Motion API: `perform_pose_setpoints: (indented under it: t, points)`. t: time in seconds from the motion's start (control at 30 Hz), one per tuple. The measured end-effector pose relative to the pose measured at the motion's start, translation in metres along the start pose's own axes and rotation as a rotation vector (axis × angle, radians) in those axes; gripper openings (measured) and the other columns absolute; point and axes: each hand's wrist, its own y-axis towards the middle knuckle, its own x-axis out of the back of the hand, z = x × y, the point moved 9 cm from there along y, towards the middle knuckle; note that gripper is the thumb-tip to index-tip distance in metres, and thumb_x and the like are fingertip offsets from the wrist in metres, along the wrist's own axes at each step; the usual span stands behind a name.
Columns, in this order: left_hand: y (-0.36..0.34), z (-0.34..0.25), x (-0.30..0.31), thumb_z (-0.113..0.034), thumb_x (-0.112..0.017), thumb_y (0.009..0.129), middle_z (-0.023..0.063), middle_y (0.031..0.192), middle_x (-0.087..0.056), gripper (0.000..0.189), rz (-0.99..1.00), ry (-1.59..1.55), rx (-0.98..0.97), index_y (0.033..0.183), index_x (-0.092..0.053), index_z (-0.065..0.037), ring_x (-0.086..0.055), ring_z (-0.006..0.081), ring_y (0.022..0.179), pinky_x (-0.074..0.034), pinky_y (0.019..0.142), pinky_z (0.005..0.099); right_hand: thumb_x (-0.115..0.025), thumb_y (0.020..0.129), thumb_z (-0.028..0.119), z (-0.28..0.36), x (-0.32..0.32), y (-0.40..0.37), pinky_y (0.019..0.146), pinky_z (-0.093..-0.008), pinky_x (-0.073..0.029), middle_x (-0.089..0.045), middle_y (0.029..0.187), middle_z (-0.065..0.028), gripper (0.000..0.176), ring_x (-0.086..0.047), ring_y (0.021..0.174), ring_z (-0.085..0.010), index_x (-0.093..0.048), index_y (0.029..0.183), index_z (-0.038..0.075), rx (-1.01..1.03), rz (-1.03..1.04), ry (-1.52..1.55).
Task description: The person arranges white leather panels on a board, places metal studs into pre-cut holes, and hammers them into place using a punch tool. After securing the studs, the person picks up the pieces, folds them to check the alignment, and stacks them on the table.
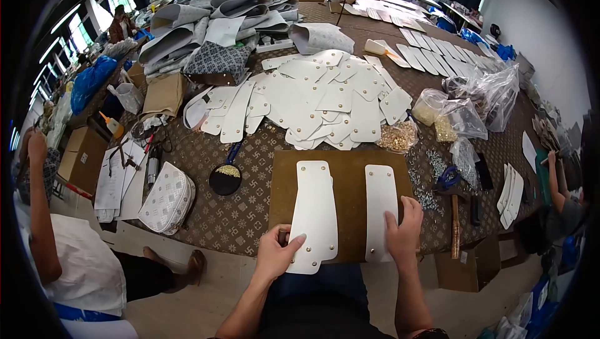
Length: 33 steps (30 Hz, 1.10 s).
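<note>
My left hand is closed on the lower left edge of a small stack of white panels, thumb on top. Metal rivets sit at the panels' corners, and the stack hangs slightly over the front edge of the brown board. At the right side of the board lies another riveted white panel. My right hand is at its right edge, thumb on the panel and fingers curled beside it. Just beyond the board spreads a big heap of white riveted panels.
Loose rivets, scissors and a hammer lie to the right. A black pan of small brass parts and a patterned pouch are left. Rolled grey sheets pile up behind. A person stands at left.
</note>
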Motion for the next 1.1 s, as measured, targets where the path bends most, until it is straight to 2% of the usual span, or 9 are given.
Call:
perform_pose_setpoints:
  t: [0.07,0.17,0.27,0.5,0.63,0.73,0.83,0.97,1.1]
  points:
    - [0.002,0.004,-0.003,-0.013,-0.078,0.094,0.0044,0.089,-0.072,0.029,0.024,-0.025,0.021,0.112,-0.066,0.006,-0.064,0.0071,0.075,-0.052,0.067,0.0245,-0.072,0.095,0.016,0.035,-0.010,-0.007,0.082,-0.0391,-0.054,-0.066,0.111,-0.0171,0.048,-0.064,0.097,-0.0265,-0.058,0.135,-0.005,0.052,-0.002,-0.028]
    - [0.002,0.003,-0.017,-0.013,-0.077,0.095,0.0053,0.092,-0.073,0.029,0.072,-0.070,0.035,0.114,-0.065,0.006,-0.065,0.0075,0.078,-0.053,0.069,0.0245,-0.079,0.091,0.020,0.060,-0.073,-0.029,0.077,-0.0367,-0.057,-0.072,0.104,-0.0168,0.058,-0.070,0.087,-0.0237,-0.055,0.138,-0.005,-0.177,0.421,0.312]
    - [0.004,-0.001,-0.022,-0.012,-0.076,0.096,0.0061,0.093,-0.073,0.027,0.066,-0.113,0.024,0.113,-0.066,0.005,-0.065,0.0079,0.079,-0.054,0.070,0.0246,-0.078,0.092,0.017,0.084,-0.091,-0.032,0.074,-0.0348,-0.058,-0.074,0.099,-0.0166,0.059,-0.072,0.082,-0.0206,-0.053,0.140,-0.005,-0.157,0.534,0.404]
    - [0.007,0.005,-0.005,-0.009,-0.073,0.097,0.0064,0.094,-0.074,0.021,0.019,-0.058,0.047,0.111,-0.066,0.005,-0.066,0.0074,0.078,-0.055,0.072,0.0246,-0.064,0.099,0.000,0.015,0.003,0.008,0.069,-0.0292,-0.062,-0.073,0.104,-0.0152,0.040,-0.073,0.080,-0.0179,-0.054,0.137,-0.007,-0.307,0.149,0.749]
    - [0.015,0.006,-0.025,-0.008,-0.073,0.097,0.0056,0.094,-0.074,0.021,0.071,-0.090,0.014,0.112,-0.066,0.004,-0.066,0.0077,0.079,-0.055,0.072,0.0246,-0.066,0.100,0.004,0.009,-0.011,-0.006,0.071,-0.0285,-0.061,-0.073,0.105,-0.0148,0.041,-0.073,0.083,-0.0179,-0.054,0.138,-0.007,-0.420,0.255,0.607]
    - [0.010,-0.003,-0.049,-0.011,-0.075,0.097,0.0030,0.091,-0.073,0.023,0.143,-0.227,0.034,0.112,-0.066,0.004,-0.063,0.0049,0.078,-0.051,0.070,0.0226,-0.078,0.093,0.010,0.051,-0.062,-0.024,0.074,-0.0286,-0.059,-0.073,0.112,-0.0135,0.058,-0.071,0.095,-0.0152,-0.051,0.142,-0.006,-0.322,0.579,0.443]
    - [0.005,-0.002,-0.048,-0.011,-0.076,0.096,0.0040,0.093,-0.073,0.024,0.145,-0.156,0.015,0.112,-0.066,0.003,-0.065,0.0062,0.079,-0.053,0.071,0.0234,-0.080,0.090,0.005,0.077,-0.072,-0.017,0.073,-0.0269,-0.057,-0.073,0.101,-0.0083,0.055,-0.068,0.089,-0.0119,-0.056,0.139,-0.005,-0.098,0.436,0.461]
    - [0.003,-0.003,-0.038,-0.012,-0.077,0.096,0.0041,0.092,-0.073,0.022,0.064,-0.126,0.031,0.109,-0.067,0.003,-0.064,0.0064,0.077,-0.053,0.069,0.0234,-0.079,0.088,-0.002,0.084,-0.058,-0.014,0.073,-0.0254,-0.055,-0.070,0.091,-0.0038,0.050,-0.064,0.084,-0.0089,-0.061,0.134,-0.004,-0.133,0.422,0.264]
    - [0.011,0.002,-0.025,-0.011,-0.074,0.098,-0.0013,0.082,-0.069,0.016,-0.046,-0.163,-0.003,0.105,-0.069,0.002,-0.054,0.0015,0.069,-0.044,0.062,0.0199,-0.071,0.092,-0.007,0.039,-0.003,0.002,0.076,-0.0254,-0.056,-0.073,0.102,-0.0086,0.044,-0.068,0.085,-0.0106,-0.060,0.135,-0.006,-0.259,0.174,0.666]
